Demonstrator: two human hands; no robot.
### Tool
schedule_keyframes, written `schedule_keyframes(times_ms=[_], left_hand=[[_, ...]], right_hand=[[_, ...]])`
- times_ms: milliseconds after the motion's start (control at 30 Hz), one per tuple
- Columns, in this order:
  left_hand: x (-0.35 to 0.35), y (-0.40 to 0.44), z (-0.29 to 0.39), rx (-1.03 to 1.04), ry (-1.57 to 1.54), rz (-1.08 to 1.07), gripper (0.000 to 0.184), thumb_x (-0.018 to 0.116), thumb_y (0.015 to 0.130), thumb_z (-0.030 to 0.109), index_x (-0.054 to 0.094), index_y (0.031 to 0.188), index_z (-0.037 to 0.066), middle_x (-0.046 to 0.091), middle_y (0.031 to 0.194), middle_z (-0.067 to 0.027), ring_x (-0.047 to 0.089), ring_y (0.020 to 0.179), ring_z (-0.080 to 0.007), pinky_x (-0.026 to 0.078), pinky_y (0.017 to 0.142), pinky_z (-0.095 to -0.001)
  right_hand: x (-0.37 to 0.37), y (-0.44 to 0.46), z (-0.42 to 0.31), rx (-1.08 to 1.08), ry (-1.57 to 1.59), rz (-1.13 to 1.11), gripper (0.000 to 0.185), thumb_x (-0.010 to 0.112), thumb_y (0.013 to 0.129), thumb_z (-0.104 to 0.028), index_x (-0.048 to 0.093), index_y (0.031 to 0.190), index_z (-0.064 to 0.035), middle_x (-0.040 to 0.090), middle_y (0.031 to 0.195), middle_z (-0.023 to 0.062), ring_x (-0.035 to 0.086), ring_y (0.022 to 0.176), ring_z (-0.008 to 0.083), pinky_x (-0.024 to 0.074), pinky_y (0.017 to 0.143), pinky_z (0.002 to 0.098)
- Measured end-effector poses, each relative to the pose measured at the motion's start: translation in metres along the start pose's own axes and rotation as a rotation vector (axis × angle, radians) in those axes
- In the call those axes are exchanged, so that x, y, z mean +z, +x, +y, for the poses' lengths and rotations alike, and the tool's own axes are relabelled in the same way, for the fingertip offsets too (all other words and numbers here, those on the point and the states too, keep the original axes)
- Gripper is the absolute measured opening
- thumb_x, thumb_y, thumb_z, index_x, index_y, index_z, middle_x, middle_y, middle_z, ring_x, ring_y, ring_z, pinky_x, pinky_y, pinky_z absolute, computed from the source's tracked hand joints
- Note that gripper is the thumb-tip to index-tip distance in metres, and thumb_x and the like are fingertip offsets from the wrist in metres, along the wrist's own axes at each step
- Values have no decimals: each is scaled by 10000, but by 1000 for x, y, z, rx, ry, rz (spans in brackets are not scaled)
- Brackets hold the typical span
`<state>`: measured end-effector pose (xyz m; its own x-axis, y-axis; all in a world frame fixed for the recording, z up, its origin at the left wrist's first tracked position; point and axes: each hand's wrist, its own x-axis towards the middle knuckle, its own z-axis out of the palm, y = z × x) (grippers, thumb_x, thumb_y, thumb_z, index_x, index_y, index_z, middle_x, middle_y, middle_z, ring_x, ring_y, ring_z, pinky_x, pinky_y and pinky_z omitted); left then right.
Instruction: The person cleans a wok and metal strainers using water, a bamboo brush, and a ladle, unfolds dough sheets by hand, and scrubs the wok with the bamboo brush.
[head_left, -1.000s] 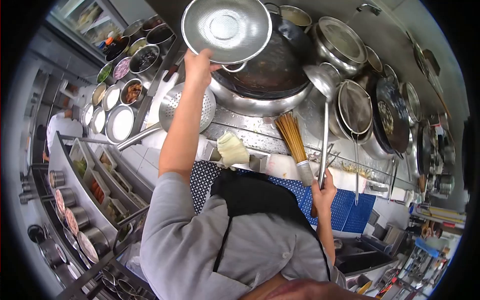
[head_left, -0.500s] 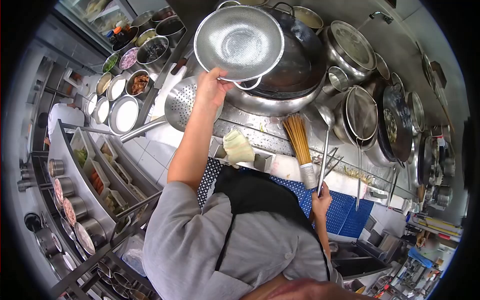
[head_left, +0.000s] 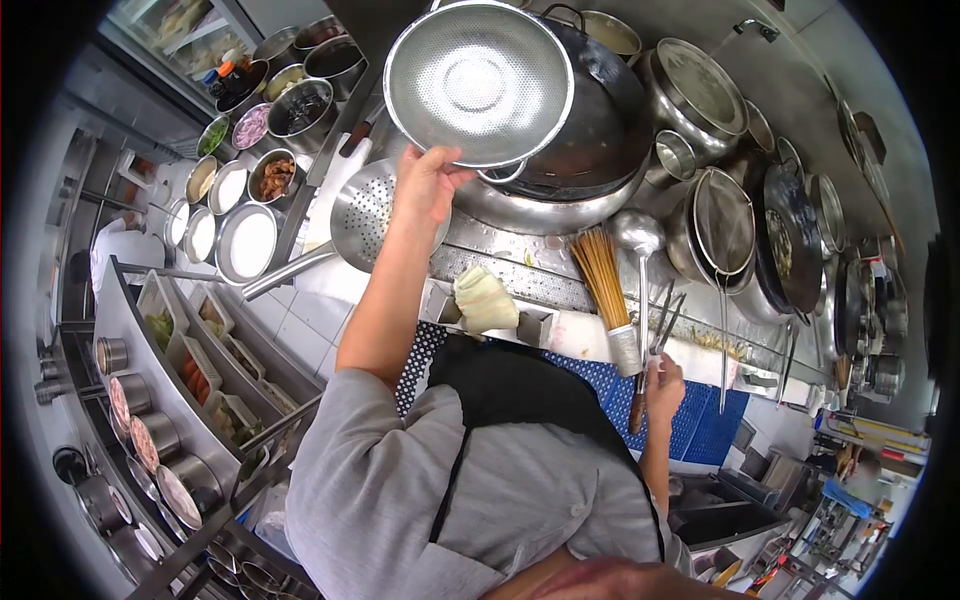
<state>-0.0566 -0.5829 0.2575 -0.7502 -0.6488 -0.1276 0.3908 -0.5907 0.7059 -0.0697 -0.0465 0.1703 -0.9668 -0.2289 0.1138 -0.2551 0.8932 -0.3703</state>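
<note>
Near the big black pan (head_left: 605, 125), the left hand (head_left: 436, 185) holds up a shiny strainer (head_left: 480, 85). I see its fingers closed on the near edge, next to a small loop handle. The strainer hides part of the pan from me. Past that arm I can see a scoop with holes (head_left: 360, 215), its long handle pointing down and left.

On the other side, the right hand (head_left: 664, 388) is at the low end of some tongs (head_left: 664, 325). Its fingers are bent, but they look small and partly hidden, so I cannot tell if they grip the tongs or just touch them. Just beside them is the ladle (head_left: 637, 232), with its round cup at the metal counter (head_left: 490, 240). A stick brush (head_left: 603, 275) is left of the ladle, and a folded cloth (head_left: 486, 300) is farther left. I also see a wire sieve (head_left: 722, 220) to the right.
</note>
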Motion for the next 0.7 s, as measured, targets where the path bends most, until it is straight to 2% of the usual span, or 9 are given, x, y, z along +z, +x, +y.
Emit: schedule_keyframes(times_ms=[200, 300, 400, 500, 533, 600, 633, 667, 700], left_hand=[[-8, 5, -4, 21, -41, -47, 456, 603, 810, -98, 471, 1239, -21, 633, 1132, -174, 701, 942, -315, 637, 779, -477], [-13, 7, -11, 15, -42, -26, 403, 605, 822, -77, 513, 1208, -5, 656, 1077, -145, 703, 935, -291, 639, 763, -461], [-9, -2, -13, -46, -94, -56, 281, 620, 831, -42, 592, 1101, 31, 675, 1015, -93, 699, 927, -264, 626, 721, -437], [-13, -12, -26, -151, -110, -128, 143, 639, 841, 19, 640, 976, 64, 686, 991, -57, 684, 957, -261, 596, 752, -457], [-18, -15, -32, -192, -107, -157, 128, 642, 844, 41, 643, 970, 63, 686, 1024, -70, 669, 997, -275, 568, 816, -482], [-22, -25, -49, -290, -104, -242, 109, 650, 851, 85, 648, 957, 60, 686, 1090, -96, 638, 1078, -303, 513, 944, -533], [9, -47, -41, -317, -91, -176, 172, 645, 847, 79, 644, 1014, 39, 663, 1164, -128, 624, 1115, -323, 495, 989, -544], [12, -55, -47, -358, -59, -188, 325, 635, 842, 68, 606, 1160, 7, 629, 1247, -138, 611, 1148, -337, 483, 1014, -556], [20, -65, -51, -405, -67, -205, 522, 649, 804, 36, 530, 1311, -3, 615, 1252, -142, 607, 1158, -328, 524, 968, -512]], right_hand=[[-17, 29, -59, -64, 183, 61, 271, 677, 910, -125, 680, 1148, 5, 678, 940, 182, 707, 768, 273, 566, 632, 366], [-16, 39, -99, -103, 237, 4, 264, 678, 908, -103, 680, 1147, 8, 678, 930, 179, 707, 767, 272, 570, 634, 357], [-9, 46, -141, -114, 363, -59, 254, 693, 901, -86, 688, 1134, 13, 687, 920, 177, 708, 771, 253, 568, 643, 340], [-12, 49, -180, -135, 553, -86, 231, 707, 907, -89, 706, 1109, 23, 704, 905, 137, 674, 762, 168, 531, 661, 273], [-7, 50, -180, -122, 656, -115, 266, 717, 917, -123, 699, 1139, 22, 725, 964, 135, 690, 804, 156, 545, 698, 266], [-12, 49, -189, -46, 844, -168, 277, 703, 933, -153, 699, 1164, -1, 735, 970, 103, 668, 822, 112, 538, 741, 251], [-14, 47, -190, -18, 944, -185, 307, 693, 944, -169, 679, 1202, -2, 727, 953, 68, 654, 807, 89, 533, 744, 247], [-19, 45, -190, 5, 1057, -198, 370, 691, 951, -181, 631, 1270, -4, 708, 921, 36, 641, 789, 67, 523, 712, 232], [-34, 41, -194, 14, 1138, -191, 432, 683, 959, -191, 569, 1334, -8, 676, 880, 9, 620, 749, 47, 499, 661, 212]])
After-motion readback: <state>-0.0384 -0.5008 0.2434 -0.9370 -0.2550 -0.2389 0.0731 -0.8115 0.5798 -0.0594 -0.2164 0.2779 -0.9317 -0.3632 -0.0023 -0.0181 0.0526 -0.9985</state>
